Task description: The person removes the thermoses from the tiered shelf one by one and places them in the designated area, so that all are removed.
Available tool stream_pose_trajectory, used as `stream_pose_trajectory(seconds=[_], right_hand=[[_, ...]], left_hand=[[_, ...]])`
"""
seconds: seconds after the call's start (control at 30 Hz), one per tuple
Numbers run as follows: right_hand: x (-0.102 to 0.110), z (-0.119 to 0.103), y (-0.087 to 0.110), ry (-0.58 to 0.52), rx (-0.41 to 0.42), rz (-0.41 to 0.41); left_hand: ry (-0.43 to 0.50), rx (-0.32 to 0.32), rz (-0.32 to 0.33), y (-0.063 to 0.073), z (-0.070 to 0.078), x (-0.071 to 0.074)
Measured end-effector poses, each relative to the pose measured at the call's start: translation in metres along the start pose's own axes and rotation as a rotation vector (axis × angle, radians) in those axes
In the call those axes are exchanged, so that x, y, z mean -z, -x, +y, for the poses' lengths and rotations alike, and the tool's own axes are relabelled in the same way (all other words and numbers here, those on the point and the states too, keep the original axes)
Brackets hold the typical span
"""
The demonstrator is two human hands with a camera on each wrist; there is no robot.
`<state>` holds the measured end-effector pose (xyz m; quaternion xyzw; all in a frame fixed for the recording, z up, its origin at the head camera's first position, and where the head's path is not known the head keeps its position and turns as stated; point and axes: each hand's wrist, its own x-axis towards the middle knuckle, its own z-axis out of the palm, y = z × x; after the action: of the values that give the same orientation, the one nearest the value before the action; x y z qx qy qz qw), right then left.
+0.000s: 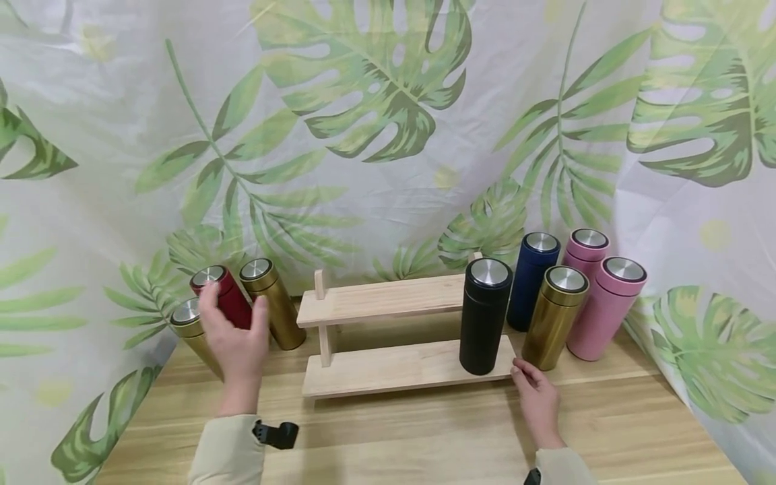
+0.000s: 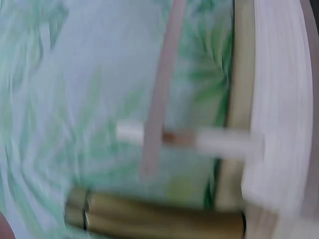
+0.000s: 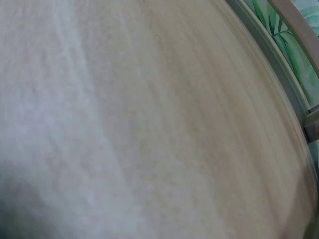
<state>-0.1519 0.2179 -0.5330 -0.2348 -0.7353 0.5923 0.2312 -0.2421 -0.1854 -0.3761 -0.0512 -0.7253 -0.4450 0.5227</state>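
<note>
A two-tier wooden shelf (image 1: 388, 367) stands on the table, its left end blurred in the left wrist view. A black thermos bottle (image 1: 485, 323) stands upright on the right part of its lower board. My right hand (image 1: 538, 401) pinches the right front corner of that board. My left hand (image 1: 236, 343) is raised with thumb and fingers spread, in front of a red bottle (image 1: 233, 296). Whether it touches the red bottle cannot be told. Beside it stand a gold bottle (image 1: 275, 306) and another gold bottle (image 1: 189, 323), partly hidden by the hand.
Right of the shelf are a blue bottle (image 1: 533, 283), a gold bottle (image 1: 553, 323), a pink bottle (image 1: 606, 313) and a second pink bottle (image 1: 582, 252) behind. A leaf-patterned cloth (image 1: 388, 188) hangs behind the wood-grain table (image 1: 400, 438).
</note>
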Motion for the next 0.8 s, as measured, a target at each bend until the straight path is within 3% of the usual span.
stream_pose_trajectory(seconds=[0.1,0.23,0.37,0.57,0.8], right_hand=[[0.001,0.001,-0.001,0.007,-0.006,-0.006],[0.002,0.001,0.000,0.009,-0.007,0.001],[0.000,0.000,0.000,0.011,0.005,0.008],[-0.002,0.002,0.000,-0.002,0.021,0.018],[-0.001,0.003,-0.001,-0.002,0.031,0.022]], left_hand=[[0.102,-0.108,-0.047,0.008,0.024,-0.019],[0.196,-0.155,-0.175,0.024,0.052,-0.042],[0.300,-0.133,-0.325,0.044,0.072,-0.062],[0.439,-0.082,-0.475,0.071,0.098,-0.088],[0.563,0.037,-0.610,0.084,0.144,-0.100]])
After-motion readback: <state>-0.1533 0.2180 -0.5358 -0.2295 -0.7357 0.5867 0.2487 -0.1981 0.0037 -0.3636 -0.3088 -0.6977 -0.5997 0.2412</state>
